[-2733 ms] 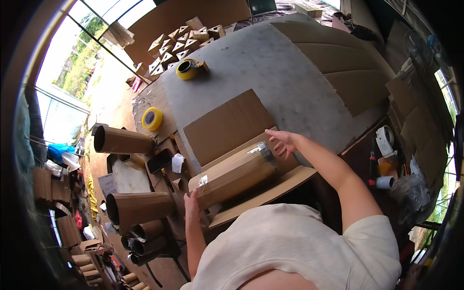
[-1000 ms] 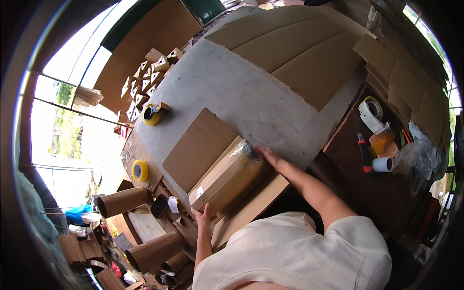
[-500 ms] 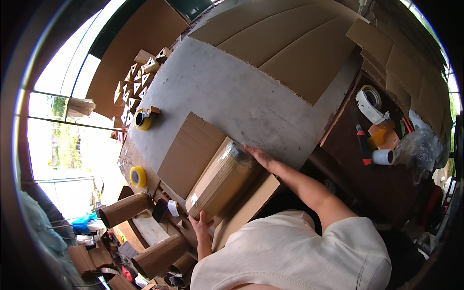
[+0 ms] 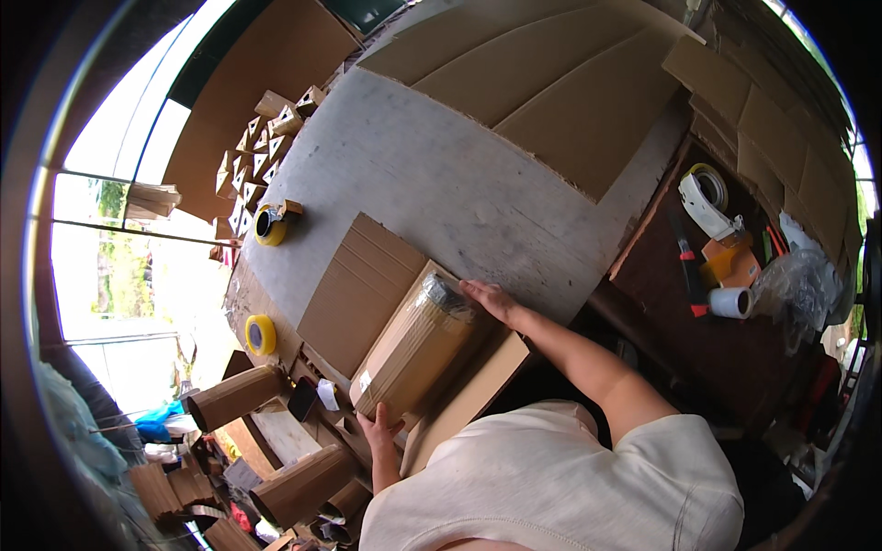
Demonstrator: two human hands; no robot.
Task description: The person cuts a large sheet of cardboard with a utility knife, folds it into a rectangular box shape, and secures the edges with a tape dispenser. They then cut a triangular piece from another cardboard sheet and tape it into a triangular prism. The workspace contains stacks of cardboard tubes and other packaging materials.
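A long cardboard parcel [image 4: 409,354] lies on a creased sheet of brown cardboard [image 4: 363,275]. Shiny tape [image 4: 444,296] covers its far end. My left hand [image 4: 378,428] touches the near end, thumb and fingers apart at the corner. Against the far end rests my right hand [image 4: 488,300], its fingers stretched out flat. On my side of the parcel, a flap of the sheet [image 4: 473,390] is raised. The parcel hides the palm sides of both hands in part.
Tape rolls [image 4: 261,335] and a tape dispenser [image 4: 272,223] are at the left, near stacked folded cardboard pieces [image 4: 257,156]. Large cardboard sheets [image 4: 551,83] cover the table's far side. Right, a brown surface holds another dispenser [image 4: 706,197] and a red-and-black cutter [image 4: 687,271]. Cardboard tubes [image 4: 237,399] stand lower left.
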